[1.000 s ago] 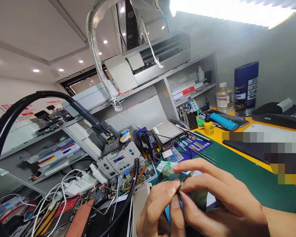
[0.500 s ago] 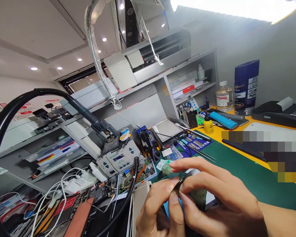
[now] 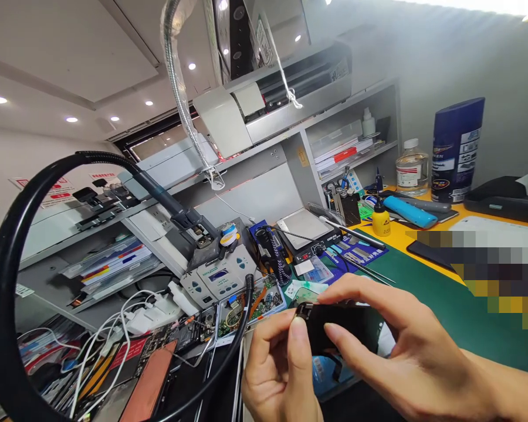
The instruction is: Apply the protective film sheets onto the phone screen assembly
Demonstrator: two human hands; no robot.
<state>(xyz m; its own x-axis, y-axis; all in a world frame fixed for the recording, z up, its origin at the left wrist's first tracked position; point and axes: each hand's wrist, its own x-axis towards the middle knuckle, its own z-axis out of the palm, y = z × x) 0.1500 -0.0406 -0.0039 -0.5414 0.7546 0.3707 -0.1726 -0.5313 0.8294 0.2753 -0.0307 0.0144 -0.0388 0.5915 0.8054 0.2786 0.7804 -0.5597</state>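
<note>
Between the thumb and fingertips of my left hand [image 3: 279,366] is a small black part [image 3: 305,309], held near the left end of a dark glossy panel that looks like a phone screen [image 3: 349,328]. My right hand [image 3: 409,340] is open, thumb and index finger apart in front of the panel. Its index tip is close to the top of the black part; whether they touch I cannot tell. Below the panel hangs a blue film-like sheet [image 3: 328,375] with a dark strip on it. My palms and wrists cover part of what lies underneath.
A green mat [image 3: 435,316] covers the yellow desk. Tweezers [image 3: 369,268], a yellow bottle [image 3: 381,220] and a flat heating plate [image 3: 297,228] lie beyond my hands. Leftward are a soldering station [image 3: 220,275], a tray of circuit boards [image 3: 250,308] and a thick black hose [image 3: 242,328].
My right thumb and index finger have spread apart, away from the left fingertips. The left hand keeps its pinch, and more of the dark panel and blue sheet shows. The view has shifted slightly.
</note>
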